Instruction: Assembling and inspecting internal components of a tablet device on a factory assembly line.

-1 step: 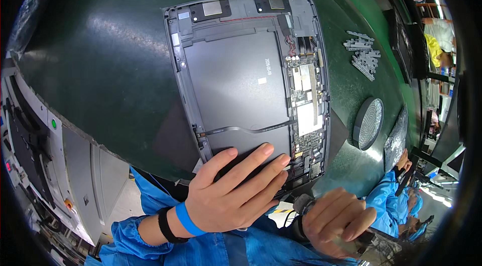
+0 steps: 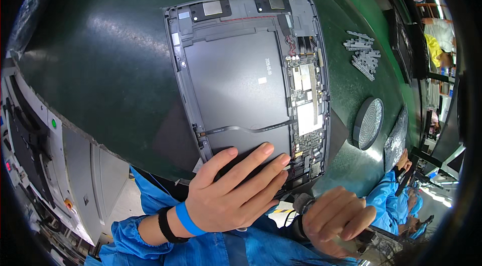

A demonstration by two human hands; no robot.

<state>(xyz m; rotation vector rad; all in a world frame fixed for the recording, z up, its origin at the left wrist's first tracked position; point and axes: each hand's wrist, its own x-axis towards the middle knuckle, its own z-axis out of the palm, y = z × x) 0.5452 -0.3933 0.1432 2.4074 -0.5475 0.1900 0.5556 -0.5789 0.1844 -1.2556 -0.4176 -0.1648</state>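
An opened tablet [image 2: 236,80] lies on the green table, its inside facing up. A large flat grey battery [image 2: 233,78] fills most of it, with a circuit board [image 2: 307,110] along the right side. A black ribbon cable [image 2: 246,129] crosses the battery towards the board. My left hand [image 2: 236,190] rests flat on the tablet's near end, fingers spread, holding nothing. Beyond the tablet's near right corner, my right hand [image 2: 336,218] has its fingers curled; what they hold, if anything, I cannot make out.
On the right of the green table [image 2: 110,80] lie several small grey strips [image 2: 362,52] in a pile. Nearer stands a round black-rimmed dish [image 2: 369,123], beside a clear plastic bag [image 2: 396,138]. A co-worker's blue sleeve [image 2: 384,198] shows at the right.
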